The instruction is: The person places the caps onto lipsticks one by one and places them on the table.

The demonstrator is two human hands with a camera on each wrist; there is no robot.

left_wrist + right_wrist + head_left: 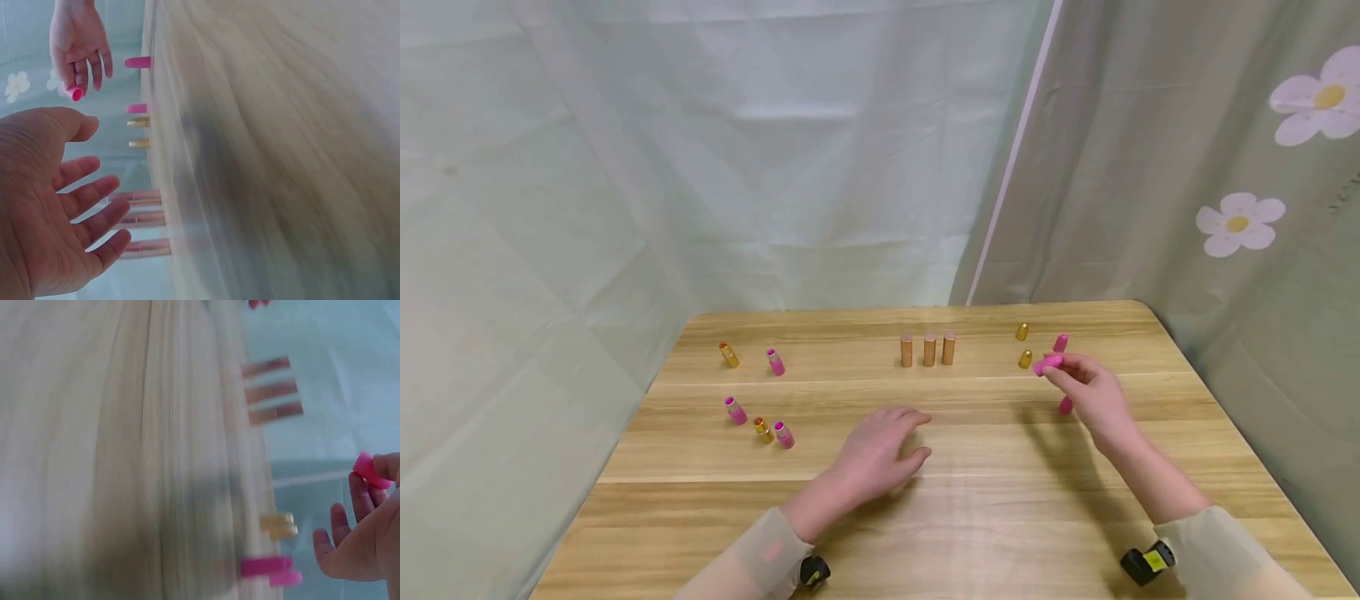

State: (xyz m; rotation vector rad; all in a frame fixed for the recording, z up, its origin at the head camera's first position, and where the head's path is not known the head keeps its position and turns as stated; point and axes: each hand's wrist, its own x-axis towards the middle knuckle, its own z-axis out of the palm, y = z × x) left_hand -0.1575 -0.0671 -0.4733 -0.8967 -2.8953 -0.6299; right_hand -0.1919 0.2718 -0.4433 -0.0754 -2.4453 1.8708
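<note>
My right hand [1096,400] pinches a pink bullet-shaped cap [1048,364] between thumb and fingers, above the table's right side. Its hollow end shows in the left wrist view. Near it stand two more pink caps [1060,342], one partly hidden by the hand, and two gold caps [1026,359]. My left hand [876,454] hovers over the middle of the table with fingers loosely spread and palm empty, as the left wrist view [56,212] confirms. Beyond it three rose-gold tubes [929,350] stand upright in a row.
At the left of the wooden table [647,500] stand short open-topped tubes, three pink [735,411] and two gold [728,355], resembling lipstick bases. A pale curtain [820,167] hangs behind the table's far edge, with a flowered curtain [1165,150] on the right.
</note>
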